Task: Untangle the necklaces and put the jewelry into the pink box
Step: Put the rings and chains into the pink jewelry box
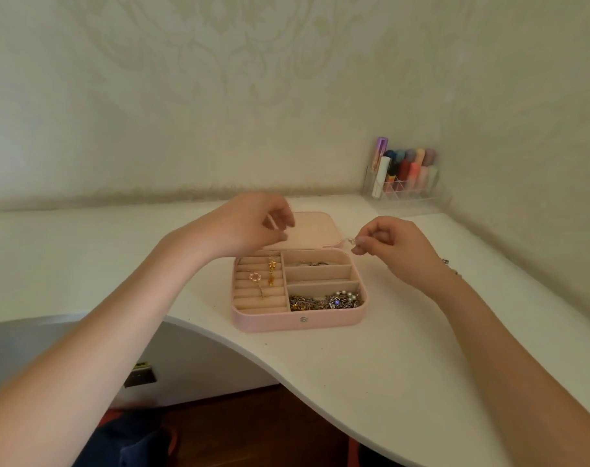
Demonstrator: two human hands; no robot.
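Both hands hover above the open pink box (297,320) on the white surface (371,382): the right hand (393,246) pinches a small clear piece of jewelry (349,241), the left hand (253,224) curls with fingertips nearly closed, its contents unclear. Tangled necklaces (324,301) fill the box's front right compartment.

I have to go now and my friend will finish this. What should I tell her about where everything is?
Left hand: raised over the back of the pink box, fingertips pinched; whether it holds anything is unclear.
Right hand: pinching a small clear piece above the box's right edge.
The box lies open on the white table. Tangled chains fill the front right compartment, a ring and gold earring sit in the left slots.
Left: put away the held piece, untangle the chains.
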